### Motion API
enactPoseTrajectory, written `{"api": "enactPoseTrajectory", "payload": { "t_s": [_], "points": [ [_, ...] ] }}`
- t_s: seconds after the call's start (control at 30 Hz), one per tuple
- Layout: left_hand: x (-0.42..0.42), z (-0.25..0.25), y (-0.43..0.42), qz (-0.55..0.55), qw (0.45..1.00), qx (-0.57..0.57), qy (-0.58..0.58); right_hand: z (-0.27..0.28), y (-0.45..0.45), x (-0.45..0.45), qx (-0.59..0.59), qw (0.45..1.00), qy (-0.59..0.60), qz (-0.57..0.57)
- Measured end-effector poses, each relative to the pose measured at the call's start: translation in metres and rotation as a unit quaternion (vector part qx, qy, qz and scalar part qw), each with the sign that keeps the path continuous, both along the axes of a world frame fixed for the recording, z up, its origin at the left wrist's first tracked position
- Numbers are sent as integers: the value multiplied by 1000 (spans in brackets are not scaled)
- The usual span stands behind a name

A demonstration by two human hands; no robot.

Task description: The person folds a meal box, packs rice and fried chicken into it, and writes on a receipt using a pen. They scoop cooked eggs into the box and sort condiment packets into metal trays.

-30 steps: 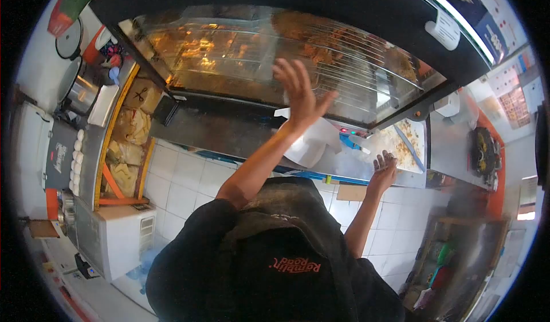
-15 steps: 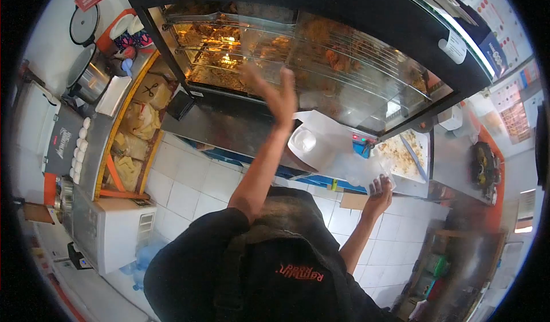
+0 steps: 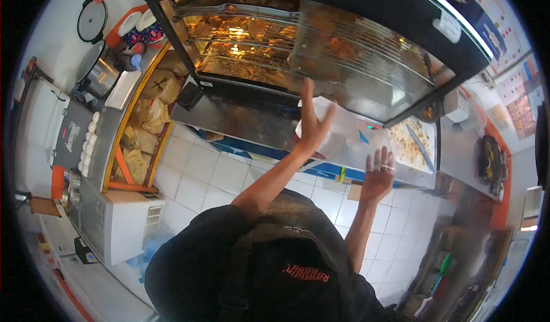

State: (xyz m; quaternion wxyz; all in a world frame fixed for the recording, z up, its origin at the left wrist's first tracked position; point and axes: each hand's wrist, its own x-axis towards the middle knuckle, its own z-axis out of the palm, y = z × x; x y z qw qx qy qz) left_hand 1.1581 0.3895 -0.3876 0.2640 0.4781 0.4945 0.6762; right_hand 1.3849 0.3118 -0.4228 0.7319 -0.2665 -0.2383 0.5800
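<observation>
My left hand [image 3: 315, 126] is raised over the counter with its thumb and fingers apart, holding nothing I can make out. Under and behind it is a white paper box [image 3: 338, 116], partly hidden by the hand. My right hand [image 3: 379, 176] is at the counter's front edge, fingers pointing away from me. Thin clear plastic [image 3: 358, 150], like a bag, bunches at those fingers and spreads left toward the box. Its exact shape is hard to tell, and it covers part of the fingertips.
A glass-fronted warmer [image 3: 246, 41] with fried food on racks stands ahead. Right of the box, a crumb-covered white tray [image 3: 409, 150] holds a knife [image 3: 421, 147]. On the left are a row of eggs [image 3: 89, 141], a lidded pot [image 3: 100, 73] and a drawer of wrapped packets [image 3: 146, 118].
My left hand has come down and right, from before the warmer glass to over the paper box. My right hand has shifted slightly forward with the clear plastic. The view has turned a little.
</observation>
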Motion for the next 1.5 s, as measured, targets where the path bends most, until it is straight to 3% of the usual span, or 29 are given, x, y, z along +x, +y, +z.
{"api": "enactPoseTrajectory", "payload": {
  "t_s": [0.03,0.1,0.17,0.2,0.23,0.3,0.37,0.43,0.5,0.57,0.63,0.7,0.77,0.8,0.87,0.9,0.97,1.0,1.03,1.1,1.13,1.17,1.2,1.23,1.33,1.37,1.43,1.5],
  "points": [
    [14,4,-34,-83,996,2,-16,10,-4,-15,18,1000,19,17],
    [39,-19,-86,-151,983,50,96,17,-13,-43,-32,999,-14,11],
    [48,-11,-122,-171,959,72,215,-13,-20,-51,29,992,-10,120],
    [46,-17,-127,-135,957,91,241,-22,-30,-55,-13,992,-71,102],
    [48,-20,-127,-125,978,88,141,-19,-39,-65,-55,986,-133,83],
    [36,-13,-134,-123,970,46,203,-28,-51,-68,-33,992,-113,52],
    [27,-12,-140,-135,967,50,210,-17,-63,-76,-38,974,-175,140],
    [19,-21,-147,-154,958,81,229,-25,-74,-84,-55,975,-163,143],
    [10,-25,-156,-163,964,70,198,-36,-78,-90,-16,954,-274,125],
    [-2,-26,-164,-179,970,11,163,-33,-82,-100,17,947,-301,111],
    [-20,-28,-167,-168,961,36,215,-30,-80,-112,85,905,-405,95],
    [-36,-31,-164,-130,952,74,267,-33,-75,-127,33,934,-343,98],
    [-56,-33,-156,-117,953,76,268,-11,-62,-148,91,816,-571,-5],
    [-70,-34,-151,-107,954,74,270,-15,-54,-157,97,816,-570,-1],
    [-98,-14,-134,-108,945,96,292,-24,-39,-176,149,675,-721,54],
    [-110,-7,-130,-122,936,115,311,-26,-31,-187,152,677,-718,59],
    [-135,-12,-113,-159,934,117,297,-8,-3,-219,320,504,-795,106],
    [-147,-13,-106,-160,922,108,335,-1,0,-238,202,540,-789,212],
    [-161,-11,-98,-159,909,102,372,-3,10,-253,207,538,-790,209],
    [-197,-3,-102,-143,903,115,390,-24,27,-280,151,720,-635,237],
    [-215,0,-108,-92,910,125,385,-15,35,-295,69,818,-513,251],
    [-231,3,-109,-42,915,134,377,-8,39,-313,71,819,-512,250],
    [-242,5,-105,-21,927,114,356,-3,37,-327,34,928,-215,303],
    [-254,-4,-100,-22,928,110,355,8,34,-345,-10,940,104,324],
    [-284,-22,-86,-112,930,85,339,8,38,-384,24,950,60,304],
    [-294,-19,-84,-144,919,115,348,23,39,-403,44,957,58,280],
    [-303,-14,-88,-178,906,148,354,72,46,-427,140,947,-68,282],
    [-303,-6,-97,-193,905,197,325,57,70,-429,66,990,-29,124]
  ]
}}
